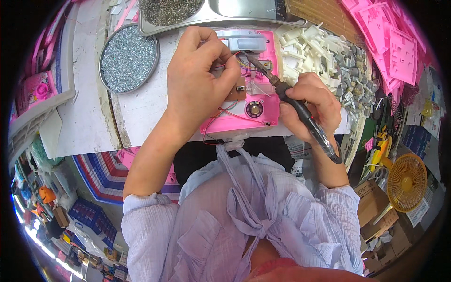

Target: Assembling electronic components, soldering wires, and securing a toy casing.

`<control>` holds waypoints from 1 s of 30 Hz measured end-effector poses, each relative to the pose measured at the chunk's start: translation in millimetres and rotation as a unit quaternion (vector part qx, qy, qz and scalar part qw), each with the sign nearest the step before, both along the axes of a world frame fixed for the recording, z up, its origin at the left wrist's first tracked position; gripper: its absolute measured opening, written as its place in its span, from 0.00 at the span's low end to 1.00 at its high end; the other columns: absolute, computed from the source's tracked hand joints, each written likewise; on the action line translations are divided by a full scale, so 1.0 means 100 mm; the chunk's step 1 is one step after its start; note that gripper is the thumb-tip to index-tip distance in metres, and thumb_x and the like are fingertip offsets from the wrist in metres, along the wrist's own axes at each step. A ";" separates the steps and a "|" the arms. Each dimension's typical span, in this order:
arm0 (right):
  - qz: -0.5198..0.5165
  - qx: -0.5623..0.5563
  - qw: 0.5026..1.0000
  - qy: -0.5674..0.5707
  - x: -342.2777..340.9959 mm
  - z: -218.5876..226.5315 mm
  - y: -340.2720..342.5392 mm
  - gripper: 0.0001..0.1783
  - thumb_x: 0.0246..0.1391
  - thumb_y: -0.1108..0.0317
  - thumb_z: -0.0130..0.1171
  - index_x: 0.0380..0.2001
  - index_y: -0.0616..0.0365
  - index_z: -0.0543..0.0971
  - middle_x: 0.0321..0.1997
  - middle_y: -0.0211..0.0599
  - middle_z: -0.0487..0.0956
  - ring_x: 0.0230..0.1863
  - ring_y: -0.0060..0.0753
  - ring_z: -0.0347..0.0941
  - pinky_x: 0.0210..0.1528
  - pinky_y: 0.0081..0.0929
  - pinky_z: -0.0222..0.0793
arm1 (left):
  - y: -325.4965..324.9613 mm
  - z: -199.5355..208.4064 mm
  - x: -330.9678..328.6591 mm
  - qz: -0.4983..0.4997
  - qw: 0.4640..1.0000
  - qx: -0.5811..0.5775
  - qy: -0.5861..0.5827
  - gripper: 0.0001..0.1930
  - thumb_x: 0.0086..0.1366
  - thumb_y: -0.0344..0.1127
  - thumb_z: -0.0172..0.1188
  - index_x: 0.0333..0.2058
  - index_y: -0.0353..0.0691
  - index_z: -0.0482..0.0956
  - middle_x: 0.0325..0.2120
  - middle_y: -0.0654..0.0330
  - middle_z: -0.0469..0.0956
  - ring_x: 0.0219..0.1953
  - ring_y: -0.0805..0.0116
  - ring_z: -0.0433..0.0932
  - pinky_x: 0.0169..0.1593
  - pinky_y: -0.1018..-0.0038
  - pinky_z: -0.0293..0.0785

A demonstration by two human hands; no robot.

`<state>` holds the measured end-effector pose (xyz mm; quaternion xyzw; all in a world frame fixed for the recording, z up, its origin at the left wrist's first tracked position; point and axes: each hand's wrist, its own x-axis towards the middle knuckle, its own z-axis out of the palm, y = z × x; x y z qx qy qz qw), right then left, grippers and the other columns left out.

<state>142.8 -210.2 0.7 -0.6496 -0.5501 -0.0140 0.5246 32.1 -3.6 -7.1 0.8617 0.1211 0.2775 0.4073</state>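
A pink plastic toy housing (235, 123) lies on the white bench in front of me. Inside it are a round speaker (254, 109), a brown circuit board (236, 94), thin coloured wires and a pale grey-blue part (247, 44). My left hand (199, 70) is closed in a pinch over the housing's left side, on a thin red wire (236, 55). A soldering iron (300, 105) with a black handle is gripped in my right hand (317, 101). Its metal tip points up and left, among the wires close to my left fingertips.
A round tray (129, 58) of small silver screws stands left. Behind the housing sits a metal divided tray (221, 19) with dark bits. White plastic parts (305, 54) and grey metal pieces (352, 70) are heaped right, near pink panels (397, 49) and a yellow fan (407, 182).
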 end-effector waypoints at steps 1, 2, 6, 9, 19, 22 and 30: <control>-0.002 -0.004 1.000 0.001 0.00 0.00 0.00 0.19 0.40 0.78 0.72 0.39 0.60 0.80 0.27 0.35 0.80 0.22 0.34 0.70 0.25 0.28 0.64 | -0.01 0.00 0.00 0.002 1.000 -0.006 0.002 0.04 0.53 0.25 0.67 0.27 0.34 0.80 0.34 0.57 0.74 0.28 0.65 0.78 0.32 0.71 0.76; -0.002 -0.005 1.000 0.001 0.00 0.01 0.01 0.19 0.40 0.78 0.72 0.39 0.60 0.80 0.26 0.35 0.80 0.22 0.34 0.70 0.25 0.28 0.64 | -0.01 0.01 0.00 0.004 1.000 -0.012 0.004 0.04 0.53 0.25 0.67 0.27 0.34 0.80 0.34 0.57 0.74 0.28 0.65 0.78 0.32 0.71 0.76; 0.010 -0.016 0.999 -0.043 0.04 0.00 0.02 0.20 0.38 0.79 0.73 0.38 0.59 0.81 0.24 0.33 0.77 0.22 0.35 0.70 0.26 0.29 0.64 | -0.01 -0.01 0.00 0.002 1.000 -0.008 -0.005 0.04 0.53 0.25 0.68 0.27 0.34 0.80 0.34 0.57 0.74 0.28 0.65 0.78 0.32 0.70 0.77; 0.022 -0.022 0.997 -0.074 0.08 0.03 0.01 0.19 0.37 0.79 0.73 0.37 0.59 0.81 0.23 0.32 0.76 0.22 0.35 0.70 0.26 0.29 0.64 | -0.01 -0.01 -0.01 0.001 1.000 -0.014 0.004 0.04 0.54 0.25 0.68 0.28 0.34 0.80 0.35 0.58 0.73 0.30 0.67 0.77 0.33 0.73 0.76; 0.021 -0.041 0.999 0.001 0.13 0.10 -0.02 0.18 0.38 0.79 0.71 0.37 0.60 0.82 0.25 0.35 0.79 0.23 0.34 0.71 0.26 0.29 0.65 | -0.02 0.00 0.02 0.004 1.000 0.013 -0.008 0.05 0.53 0.25 0.68 0.27 0.34 0.79 0.33 0.57 0.73 0.27 0.65 0.78 0.31 0.70 0.76; 0.024 -0.070 0.997 0.003 0.13 0.13 0.00 0.17 0.38 0.80 0.70 0.36 0.60 0.82 0.26 0.36 0.79 0.22 0.34 0.71 0.25 0.29 0.65 | -0.03 0.00 0.00 0.010 1.000 0.009 0.012 0.04 0.54 0.25 0.68 0.27 0.34 0.80 0.35 0.59 0.74 0.31 0.68 0.77 0.34 0.73 0.76; 0.027 -0.050 0.998 -0.005 0.14 0.11 0.04 0.17 0.39 0.81 0.70 0.37 0.61 0.81 0.28 0.35 0.81 0.23 0.34 0.72 0.26 0.29 0.67 | -0.03 -0.02 0.00 0.012 1.000 0.026 0.013 0.05 0.54 0.24 0.68 0.27 0.34 0.80 0.37 0.59 0.74 0.33 0.69 0.76 0.34 0.74 0.76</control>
